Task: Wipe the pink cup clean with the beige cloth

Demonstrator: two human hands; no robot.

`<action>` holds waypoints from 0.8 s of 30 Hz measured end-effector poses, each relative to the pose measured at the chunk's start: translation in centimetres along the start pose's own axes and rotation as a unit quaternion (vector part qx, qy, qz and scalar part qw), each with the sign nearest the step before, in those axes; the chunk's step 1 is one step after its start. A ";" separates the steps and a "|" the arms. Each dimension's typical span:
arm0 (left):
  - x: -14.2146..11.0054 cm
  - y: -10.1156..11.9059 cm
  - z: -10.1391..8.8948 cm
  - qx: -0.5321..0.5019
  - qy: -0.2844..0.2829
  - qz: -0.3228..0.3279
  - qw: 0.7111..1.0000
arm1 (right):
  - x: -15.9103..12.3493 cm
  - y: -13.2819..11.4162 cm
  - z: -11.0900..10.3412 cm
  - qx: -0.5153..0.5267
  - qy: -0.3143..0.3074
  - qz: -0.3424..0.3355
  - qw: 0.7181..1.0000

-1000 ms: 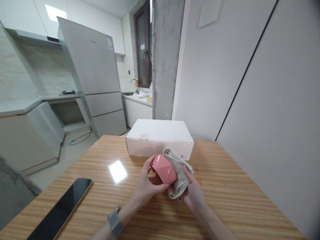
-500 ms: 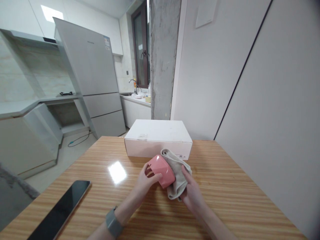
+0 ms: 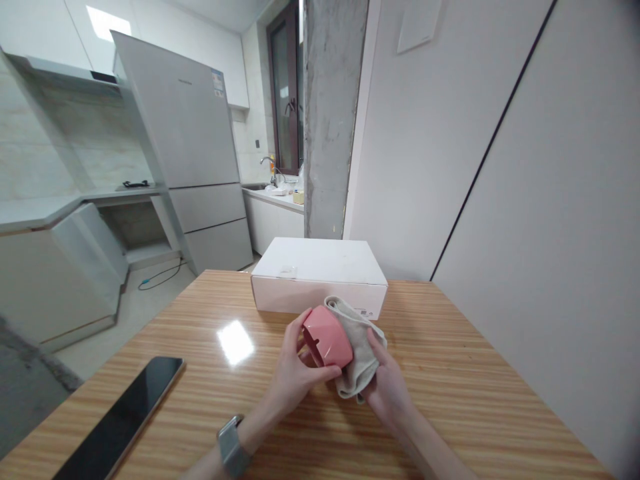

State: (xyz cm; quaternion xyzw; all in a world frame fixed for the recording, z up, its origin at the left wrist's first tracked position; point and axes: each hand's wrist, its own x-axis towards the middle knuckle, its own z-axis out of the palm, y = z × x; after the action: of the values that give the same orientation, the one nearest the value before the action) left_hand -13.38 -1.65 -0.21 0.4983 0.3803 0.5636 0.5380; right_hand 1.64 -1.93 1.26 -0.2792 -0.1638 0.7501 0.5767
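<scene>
I had my left hand wrapped around a small pink cup, its fingers curled over the rim and the thumb pressed against the side. The cup lay tilted, its open mouth turned toward the left, and I could not see anything inside it. It was held just above the counter, in front of a box. My right hand gripped a beige cloth, fingers closed on the folds, and the cloth was pressed against the cup's right side and bottom, bunched up behind it.

Just beyond the cup sat a white cardboard box, lid shut, so its contents were hidden; the cloth's upper edge overlapped its front face from my view. A dark phone lay flat, screen up, well apart to the left, near the counter's edge. A grey watch was strapped on my left wrist.

Farther back, past the counter, stood a tall grey fridge, a concrete pillar and a sink with a tap by the window. Nothing stood between my hands and the box.
</scene>
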 end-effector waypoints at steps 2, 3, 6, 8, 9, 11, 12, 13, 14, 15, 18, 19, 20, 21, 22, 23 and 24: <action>0.4 -0.4 -0.2 -0.042 0.002 -0.030 0.999 | -0.1 0.0 0.1 0.004 -0.006 0.004 1.000; 0.6 -0.6 -0.3 -0.052 0.009 -0.040 0.998 | -0.1 0.0 0.2 0.005 -0.007 0.006 1.000; 1.0 -0.8 -0.6 -0.059 0.037 -0.069 0.995 | -0.2 -0.1 0.2 0.002 0.001 0.004 1.000; 1.1 -0.9 -0.7 -0.068 0.035 -0.087 0.993 | -0.2 -0.2 0.2 -0.006 0.006 -0.001 1.000; 1.1 -1.0 -0.7 -0.069 0.030 -0.097 0.992 | -0.2 -0.2 0.1 -0.008 0.007 -0.003 1.000; 1.0 -0.9 -0.7 -0.058 0.023 -0.123 0.990 | -0.1 -0.2 0.1 -0.011 0.007 -0.001 1.000; 1.0 -0.9 -0.7 -0.048 0.022 -0.137 0.989 | -0.1 -0.2 0.1 -0.011 0.007 0.000 1.000; 0.9 -0.7 -0.7 -0.037 0.021 -0.147 0.988 | -0.1 -0.2 0.1 -0.009 0.008 0.003 1.000; 0.8 -0.6 -0.6 -0.030 0.019 -0.147 0.989 | 0.0 -0.1 0.1 -0.008 0.006 0.007 1.000; 0.7 -0.4 -0.5 -0.026 0.016 -0.134 0.990 | 0.0 -0.1 0.1 -0.007 0.003 0.010 1.000; 0.3 0.3 -0.2 -0.014 0.009 -0.064 0.998 | 0.1 -0.1 -0.1 -0.011 -0.007 0.011 1.000; 0.2 0.5 -0.1 -0.008 0.009 -0.047 0.999 | 0.2 -0.2 -0.1 -0.013 -0.007 0.008 1.000; 0.1 0.7 -0.1 -0.002 0.007 -0.038 0.999 | 0.2 -0.2 -0.2 -0.015 -0.005 0.005 1.000; -0.1 0.8 0.0 0.002 0.003 -0.037 0.999 | 0.2 -0.3 -0.2 -0.015 0.000 0.003 1.000; -0.1 0.8 0.0 0.005 -0.001 -0.036 0.999 | 0.2 -0.3 -0.1 -0.014 0.003 0.002 1.000; -0.2 0.8 -0.1 0.012 -0.002 -0.027 1.000 | 0.2 -0.4 -0.1 -0.012 0.006 0.000 1.000; -0.2 0.7 -0.1 0.026 -0.001 -0.007 1.000 | 0.2 -0.5 0.0 -0.008 0.008 -0.002 1.000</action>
State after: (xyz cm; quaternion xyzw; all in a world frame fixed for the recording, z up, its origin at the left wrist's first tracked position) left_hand -13.67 -1.96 0.37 0.5098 0.3980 0.5494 0.5290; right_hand 1.99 -1.61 1.47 -0.2894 -0.1659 0.7452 0.5774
